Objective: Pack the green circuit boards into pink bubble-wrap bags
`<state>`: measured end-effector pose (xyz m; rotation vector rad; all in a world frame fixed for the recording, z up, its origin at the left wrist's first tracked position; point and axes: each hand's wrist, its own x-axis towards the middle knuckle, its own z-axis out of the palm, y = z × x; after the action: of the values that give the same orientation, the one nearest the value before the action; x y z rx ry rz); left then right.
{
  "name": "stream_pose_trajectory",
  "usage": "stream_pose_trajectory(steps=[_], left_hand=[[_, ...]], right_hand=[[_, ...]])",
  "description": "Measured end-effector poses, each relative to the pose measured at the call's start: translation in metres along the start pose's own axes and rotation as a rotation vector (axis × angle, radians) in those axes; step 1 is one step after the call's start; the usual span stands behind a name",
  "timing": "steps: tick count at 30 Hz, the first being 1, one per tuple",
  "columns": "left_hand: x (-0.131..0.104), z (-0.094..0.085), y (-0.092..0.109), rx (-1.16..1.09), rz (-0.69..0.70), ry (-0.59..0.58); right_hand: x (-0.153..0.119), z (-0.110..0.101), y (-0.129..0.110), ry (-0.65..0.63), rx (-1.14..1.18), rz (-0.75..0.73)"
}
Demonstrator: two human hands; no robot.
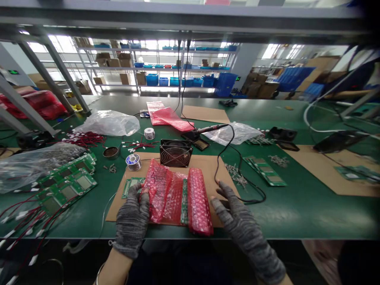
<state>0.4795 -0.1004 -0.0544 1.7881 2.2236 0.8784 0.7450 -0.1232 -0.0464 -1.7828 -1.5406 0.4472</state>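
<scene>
Red bubble wrap (pixel 160 192) lies partly unfolded on a cardboard sheet (pixel 117 208), with a rolled part (pixel 200 202) at its right side. Between the two parts a strip of green circuit board (pixel 184 202) shows. My left hand (pixel 135 213), in a grey fingerless glove, pinches the wrap's left edge between thumb and fingers. Another green board (pixel 127 187) lies beside those fingers. My right hand (pixel 234 211), gloved alike, is just right of the roll, fingers apart and holding nothing.
A small black fan (pixel 176 153) and solder spools (pixel 133 162) stand behind the wrap. Circuit boards (pixel 69 192) with red wires lie at left, more boards (pixel 265 171) at right. A soldering iron (pixel 210 128) trails a black cable by my right hand.
</scene>
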Motion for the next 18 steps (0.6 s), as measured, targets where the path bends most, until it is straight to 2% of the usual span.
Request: stream_pose_trajectory(steps=[1,3,5,7,9,11,14,16,18], left_hand=[[-0.001,-0.001,-0.004,0.024,-0.01,-0.009],[-0.004,-0.005,-0.009,0.08,-0.036,-0.007],[-0.006,-0.01,-0.008,0.119,-0.021,0.083],[-0.01,-0.013,-0.004,0.127,0.079,0.171],[-0.013,-0.015,0.002,0.162,0.22,0.141],[-0.015,-0.013,0.006,0.257,0.288,-0.002],[-0.011,-0.011,0.005,0.358,0.207,-0.135],[-0.005,-0.011,0.001,0.324,0.105,-0.151],[0.001,-0.012,-0.006,0.265,0.036,-0.148]], right_hand=[[-0.004,0.002,-0.007,0.032,-0.069,-0.06],[-0.014,0.012,-0.028,0.075,-0.201,-0.271],[-0.021,0.027,-0.05,0.075,-0.294,-0.459],[-0.023,0.043,-0.065,0.046,-0.351,-0.545],[-0.023,0.053,-0.071,0.038,-0.385,-0.557],[-0.022,0.056,-0.07,0.047,-0.412,-0.521],[-0.019,0.044,-0.055,0.037,-0.44,-0.403],[-0.015,0.029,-0.036,0.04,-0.466,-0.329],[-0.012,0.015,-0.014,0.108,-0.501,-0.301]])
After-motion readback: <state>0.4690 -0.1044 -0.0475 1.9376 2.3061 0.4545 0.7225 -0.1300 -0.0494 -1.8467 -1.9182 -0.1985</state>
